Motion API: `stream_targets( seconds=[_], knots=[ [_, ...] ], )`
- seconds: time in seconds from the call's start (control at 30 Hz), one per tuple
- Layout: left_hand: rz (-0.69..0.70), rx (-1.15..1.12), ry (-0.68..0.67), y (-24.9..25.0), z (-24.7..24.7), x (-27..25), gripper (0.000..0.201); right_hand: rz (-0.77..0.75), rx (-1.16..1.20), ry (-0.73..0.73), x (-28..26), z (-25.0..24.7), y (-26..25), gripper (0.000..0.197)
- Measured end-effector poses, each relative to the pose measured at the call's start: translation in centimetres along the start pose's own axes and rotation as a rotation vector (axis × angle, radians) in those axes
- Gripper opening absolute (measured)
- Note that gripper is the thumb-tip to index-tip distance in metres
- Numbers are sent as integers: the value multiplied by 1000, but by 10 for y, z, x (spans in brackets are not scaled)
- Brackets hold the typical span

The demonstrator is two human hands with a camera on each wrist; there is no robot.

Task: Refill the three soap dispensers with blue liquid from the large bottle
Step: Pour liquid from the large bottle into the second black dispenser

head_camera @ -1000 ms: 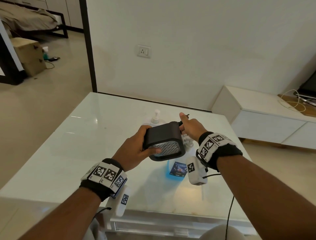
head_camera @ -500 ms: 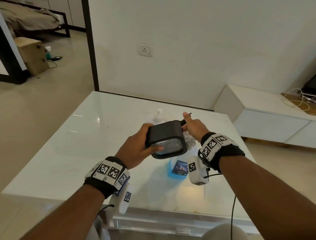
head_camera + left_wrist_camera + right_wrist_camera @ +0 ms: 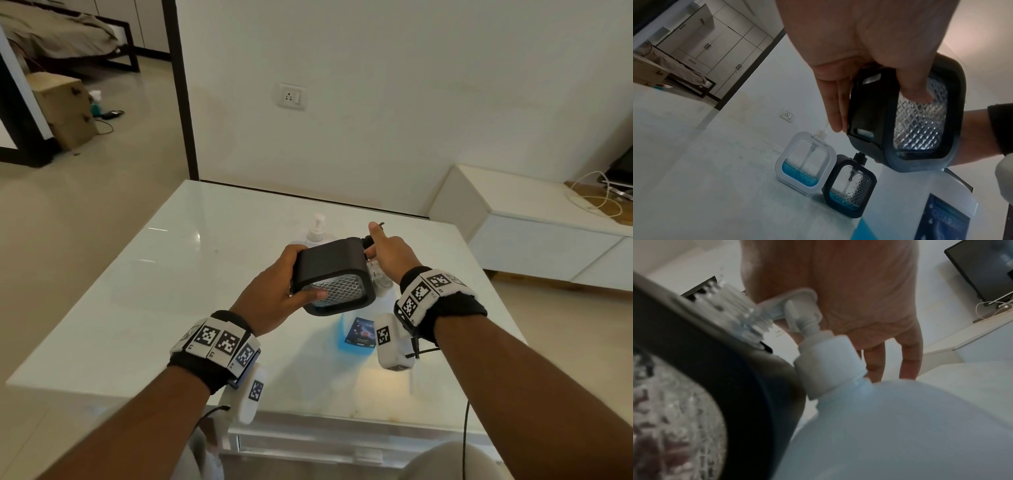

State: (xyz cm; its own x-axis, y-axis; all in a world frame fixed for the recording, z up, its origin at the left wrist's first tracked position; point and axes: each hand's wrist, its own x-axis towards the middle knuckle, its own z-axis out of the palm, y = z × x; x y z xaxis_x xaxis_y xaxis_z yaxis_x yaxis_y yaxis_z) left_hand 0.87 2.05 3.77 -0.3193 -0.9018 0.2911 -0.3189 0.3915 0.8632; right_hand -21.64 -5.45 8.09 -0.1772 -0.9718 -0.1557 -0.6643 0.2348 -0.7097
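Observation:
My left hand (image 3: 274,294) grips a black soap dispenser (image 3: 334,274) with a diamond-patterned clear window, tipped on its side above the table; the thumb lies across the window (image 3: 920,123). My right hand (image 3: 387,250) is at its top end and pinches the black pump cap (image 3: 367,242), thumb raised. The dispenser's clear threaded neck (image 3: 750,319) shows in the right wrist view. Under it stands the large bottle (image 3: 358,334) with blue liquid, a dark label and a white pump (image 3: 809,324). A white dispenser (image 3: 805,162) and a second black dispenser (image 3: 851,186) stand side by side, each with a little blue liquid.
The white glass table (image 3: 171,291) meets a wall with a socket (image 3: 291,97) at its far edge. A low white cabinet (image 3: 534,233) with cables stands to the right. Wrist cables hang at the near table edge.
Both hands and the black dispenser stay almost where they were; only the view has shifted slightly.

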Motion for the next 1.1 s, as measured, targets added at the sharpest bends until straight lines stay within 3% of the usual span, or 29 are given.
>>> stream_targets(
  seconds=[0.23,0.6,0.9,1.1],
  knots=[
    [17,7,5,0,-1,0,67,-33,11,-86,1,-5,-8,68],
    [5,38,-2,-2,0,2,70,-42,-10,-4,2,0,0,65],
    [13,35,-10,-1,-1,3,71,-31,-48,-87,0,-5,-10,66],
    [14,39,-4,-1,-1,2,68,-42,-22,-21,3,0,-2,67]
  ],
)
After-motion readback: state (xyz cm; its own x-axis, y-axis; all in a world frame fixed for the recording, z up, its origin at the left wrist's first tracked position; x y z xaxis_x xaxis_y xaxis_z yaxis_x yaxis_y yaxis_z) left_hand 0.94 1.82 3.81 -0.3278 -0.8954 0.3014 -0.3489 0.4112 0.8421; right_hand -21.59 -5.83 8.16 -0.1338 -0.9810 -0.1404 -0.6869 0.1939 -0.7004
